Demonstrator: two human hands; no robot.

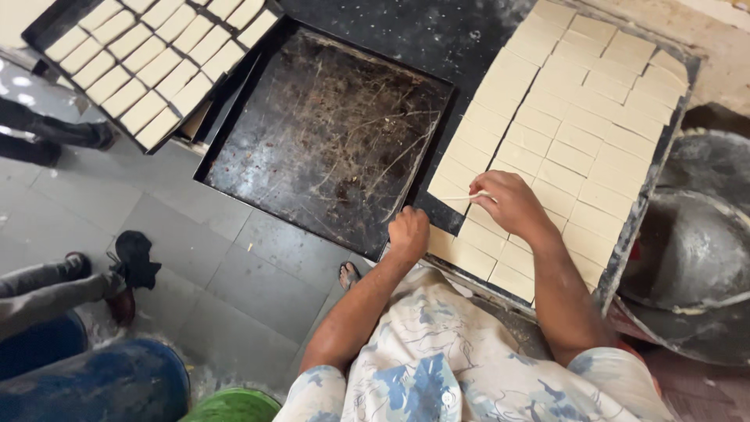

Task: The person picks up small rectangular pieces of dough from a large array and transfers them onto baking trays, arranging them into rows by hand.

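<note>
Fingers (486,190) of the right hand (508,205) are pinched narrowly on the edge of one pale dough square (451,189), which is being lifted at the left border of the cut dough sheet (570,125). That square is found at the sheet's near-left side, just beside the dark gap that separates it from the empty black tray (328,133). The left hand (408,233) is curled into a loose fist, its fingers folded under so that nothing can be seen inside them; it is rested at the near corner of the empty tray, touching the front rim of the board (625,242) on which the cut sheet is laid.

Rows of rectangular pieces are seen scored across the whole sheet. Further left, a second tray (47,23) is filled with separated dough pieces (148,70) set in lines. To the right, large grey metal bowls (695,250) are stacked near the board. A grey tiled floor (234,273) is seen below, where a sandalled foot (348,275) is visible, and another person's legs (47,285) are seen at the left edge.
</note>
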